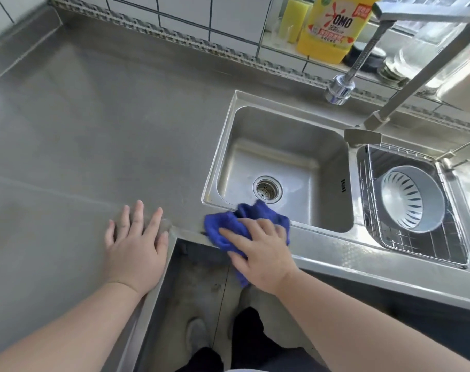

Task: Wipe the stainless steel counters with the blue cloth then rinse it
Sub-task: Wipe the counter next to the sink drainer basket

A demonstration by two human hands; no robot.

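The blue cloth (229,224) lies bunched on the front edge of the stainless steel counter (99,135), at the near left corner of the sink (282,167). My right hand (260,251) presses down on the cloth with fingers spread, and a tail of cloth hangs over the counter's front edge. Flat on the counter to the left of the cloth rests my left hand (135,242), fingers straight and holding nothing.
A tap (389,108) rises behind the sink, its hose head (338,88) hanging over the rim. A second basin on the right holds a wire basket (405,237) with a white colander (411,200). A yellow detergent bottle (330,25) and sponge (292,20) stand on the back ledge.
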